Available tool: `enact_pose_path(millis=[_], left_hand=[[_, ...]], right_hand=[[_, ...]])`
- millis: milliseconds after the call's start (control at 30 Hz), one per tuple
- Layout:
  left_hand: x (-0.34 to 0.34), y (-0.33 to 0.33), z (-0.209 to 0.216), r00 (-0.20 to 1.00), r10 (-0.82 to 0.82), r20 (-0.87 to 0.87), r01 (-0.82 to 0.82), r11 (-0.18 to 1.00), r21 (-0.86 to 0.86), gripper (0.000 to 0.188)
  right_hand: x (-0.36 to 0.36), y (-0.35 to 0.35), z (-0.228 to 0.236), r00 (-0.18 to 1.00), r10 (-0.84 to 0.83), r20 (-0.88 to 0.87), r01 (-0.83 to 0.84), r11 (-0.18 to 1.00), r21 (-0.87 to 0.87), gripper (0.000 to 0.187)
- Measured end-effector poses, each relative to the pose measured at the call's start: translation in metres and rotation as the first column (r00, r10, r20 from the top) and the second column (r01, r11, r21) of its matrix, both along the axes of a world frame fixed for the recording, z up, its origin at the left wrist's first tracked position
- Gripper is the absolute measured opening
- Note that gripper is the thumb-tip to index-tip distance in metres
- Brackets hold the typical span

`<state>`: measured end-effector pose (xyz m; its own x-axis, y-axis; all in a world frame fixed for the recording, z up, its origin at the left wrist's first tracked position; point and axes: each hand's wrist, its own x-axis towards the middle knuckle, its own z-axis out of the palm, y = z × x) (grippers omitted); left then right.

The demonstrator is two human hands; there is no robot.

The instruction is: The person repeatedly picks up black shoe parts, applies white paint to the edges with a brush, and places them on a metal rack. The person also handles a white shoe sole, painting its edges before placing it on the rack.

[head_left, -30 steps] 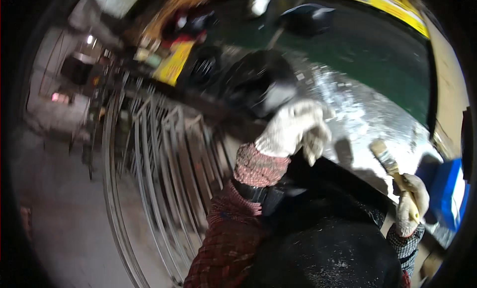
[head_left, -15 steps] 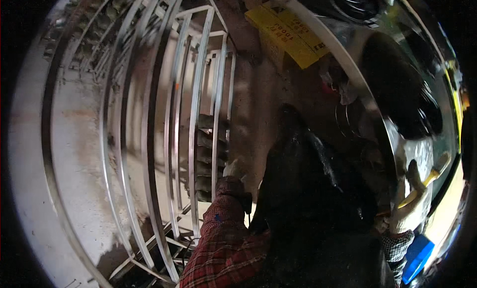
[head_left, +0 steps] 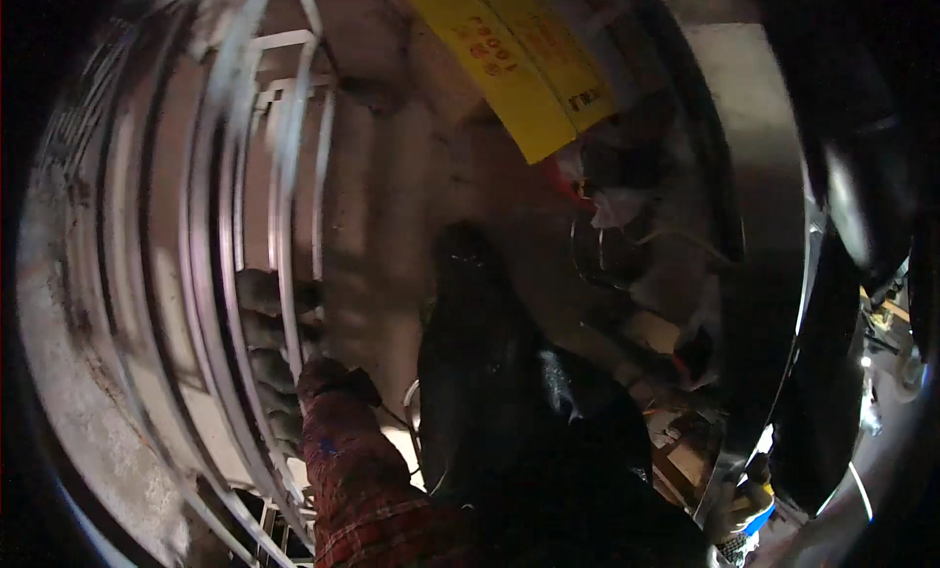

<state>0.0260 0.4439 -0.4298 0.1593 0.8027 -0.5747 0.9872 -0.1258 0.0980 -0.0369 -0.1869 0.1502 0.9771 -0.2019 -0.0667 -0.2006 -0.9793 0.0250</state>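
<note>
My left arm, in a red plaid sleeve, reaches up beside the metal-bar rack (head_left: 193,215). At its end my left hand (head_left: 311,353) is dark, blurred and mostly hidden by the cuff, so its fingers do not show. Close to it, a stack of dark rounded pieces (head_left: 269,357) sits behind the bars. Far down at the lower right, my gloved right hand (head_left: 744,505) shows only in part past a checked cuff. A bit of the yellow-handled tool (head_left: 768,489) shows at that hand. A blue object (head_left: 759,521) is next to it.
A yellow printed cardboard sheet (head_left: 519,73) lies ahead at the top. Below it are crumpled bags (head_left: 612,208) and loose cables on the floor. Large dark shapes with a shiny metal edge (head_left: 805,264) stand on the right. My dark-clad legs fill the lower middle.
The view has swung to the right, so rack, cardboard and my left arm appear farther left. My right hand and the tool have shifted lower and are less visible. My left glove has become hidden.
</note>
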Motion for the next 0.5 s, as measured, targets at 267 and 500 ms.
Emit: enact_pose_path(millis=[267,500], left_hand=[[0.011,-0.008,-0.025,0.984,0.147,0.098,-0.144,0.989,-0.033,0.043],[0.023,-0.012,-0.019,0.973,0.174,0.154,-0.166,0.984,-0.064,0.042]], right_hand=[[0.004,0.008,-0.013,0.977,0.131,0.166,-0.124,0.991,-0.054,0.025],[0.026,0.024,-0.019,0.982,0.111,0.151,-0.105,0.993,-0.046,0.026]])
